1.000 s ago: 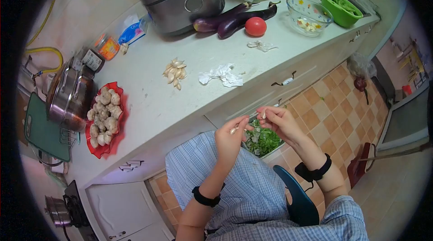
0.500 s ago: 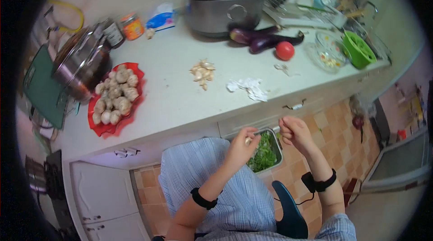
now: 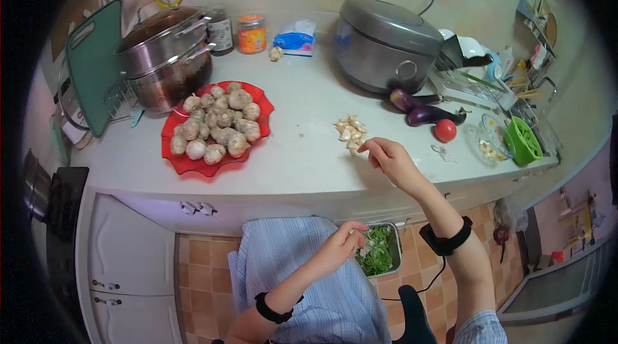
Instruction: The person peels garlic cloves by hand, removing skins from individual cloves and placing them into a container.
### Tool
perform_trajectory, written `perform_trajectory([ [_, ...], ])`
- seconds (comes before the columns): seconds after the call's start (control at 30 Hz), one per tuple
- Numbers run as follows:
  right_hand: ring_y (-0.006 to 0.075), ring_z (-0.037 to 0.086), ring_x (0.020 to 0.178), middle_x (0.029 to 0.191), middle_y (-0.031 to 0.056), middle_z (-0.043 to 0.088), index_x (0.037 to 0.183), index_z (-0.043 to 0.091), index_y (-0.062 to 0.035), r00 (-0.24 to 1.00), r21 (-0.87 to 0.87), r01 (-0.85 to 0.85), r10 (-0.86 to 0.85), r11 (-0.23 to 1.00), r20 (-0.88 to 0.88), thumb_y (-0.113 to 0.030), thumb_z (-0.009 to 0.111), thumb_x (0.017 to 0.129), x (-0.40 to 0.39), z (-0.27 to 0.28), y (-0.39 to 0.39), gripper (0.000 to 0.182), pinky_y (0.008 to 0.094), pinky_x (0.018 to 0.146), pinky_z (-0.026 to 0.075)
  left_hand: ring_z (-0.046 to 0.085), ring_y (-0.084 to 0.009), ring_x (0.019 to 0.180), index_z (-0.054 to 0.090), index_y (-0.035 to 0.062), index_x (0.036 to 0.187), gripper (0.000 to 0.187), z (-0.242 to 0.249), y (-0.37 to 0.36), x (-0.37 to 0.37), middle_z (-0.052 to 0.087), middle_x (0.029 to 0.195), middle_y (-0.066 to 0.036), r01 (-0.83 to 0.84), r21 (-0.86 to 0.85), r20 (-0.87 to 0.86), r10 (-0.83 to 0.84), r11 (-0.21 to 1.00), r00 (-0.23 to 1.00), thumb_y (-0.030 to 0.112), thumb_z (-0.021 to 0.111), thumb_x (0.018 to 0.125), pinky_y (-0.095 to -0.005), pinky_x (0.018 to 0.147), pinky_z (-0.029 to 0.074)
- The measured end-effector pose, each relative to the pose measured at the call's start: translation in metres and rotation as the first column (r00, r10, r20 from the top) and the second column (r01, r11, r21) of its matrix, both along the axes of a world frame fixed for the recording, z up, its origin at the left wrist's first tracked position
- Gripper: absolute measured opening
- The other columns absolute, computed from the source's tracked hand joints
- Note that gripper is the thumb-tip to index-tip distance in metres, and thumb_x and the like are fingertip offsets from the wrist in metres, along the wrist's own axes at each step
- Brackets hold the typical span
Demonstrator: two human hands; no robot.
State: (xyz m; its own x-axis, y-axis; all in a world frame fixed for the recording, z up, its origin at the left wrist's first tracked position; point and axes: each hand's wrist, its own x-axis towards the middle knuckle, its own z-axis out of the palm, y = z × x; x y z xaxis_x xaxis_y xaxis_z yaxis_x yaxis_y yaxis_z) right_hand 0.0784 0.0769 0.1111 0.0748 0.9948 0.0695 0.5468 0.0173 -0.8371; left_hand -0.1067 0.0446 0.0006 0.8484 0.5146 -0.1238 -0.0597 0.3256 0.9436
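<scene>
Below the counter's (image 3: 290, 173) front edge, the left hand (image 3: 339, 246) hangs, fingers bent; whether they pinch anything, I cannot tell. Inward from that edge lie garlic cloves (image 3: 349, 130), their pile lengthwise toward it, just left and back of the nearer right hand's (image 3: 391, 160) fingertips, which stand slightly apart.

Rough, papery garlic (image 3: 222, 117), glossy plastic-looking plate (image 3: 264, 102)
Behind the plate to the left, the pot (image 3: 164, 55) is shiny metal, the board (image 3: 96, 67) matt plastic; to its right, the cloves (image 3: 349, 130) look smooth, the cooker (image 3: 386, 47) satiny, the eggplants (image 3: 431, 116) and tomato (image 3: 445, 130) glossy; in front, the clothing (image 3: 290, 247) is woven cloth.
</scene>
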Motion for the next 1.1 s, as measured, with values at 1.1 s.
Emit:
perform_trajectory([
  [1.1, 0.0194, 0.053, 0.094, 0.101, 0.0117, 0.055, 0.098, 0.059, -0.0024, 0.994, 0.187, -0.106, 0.101, 0.977, 0.039, -0.009, 0.058, 0.078, -0.04, -0.015, -0.043, 0.021, 0.0278, 0.081, 0.04, 0.059, -0.0168, 0.071, 0.045, -0.0037, 0.103, 0.027, 0.033, 0.034, -0.016, 0.058, 0.088, -0.011, -0.279, 0.044, 0.224, 0.262, 0.959, 0.939, 0.001, 0.056, 0.079, -0.0248, 0.056, 0.049],
])
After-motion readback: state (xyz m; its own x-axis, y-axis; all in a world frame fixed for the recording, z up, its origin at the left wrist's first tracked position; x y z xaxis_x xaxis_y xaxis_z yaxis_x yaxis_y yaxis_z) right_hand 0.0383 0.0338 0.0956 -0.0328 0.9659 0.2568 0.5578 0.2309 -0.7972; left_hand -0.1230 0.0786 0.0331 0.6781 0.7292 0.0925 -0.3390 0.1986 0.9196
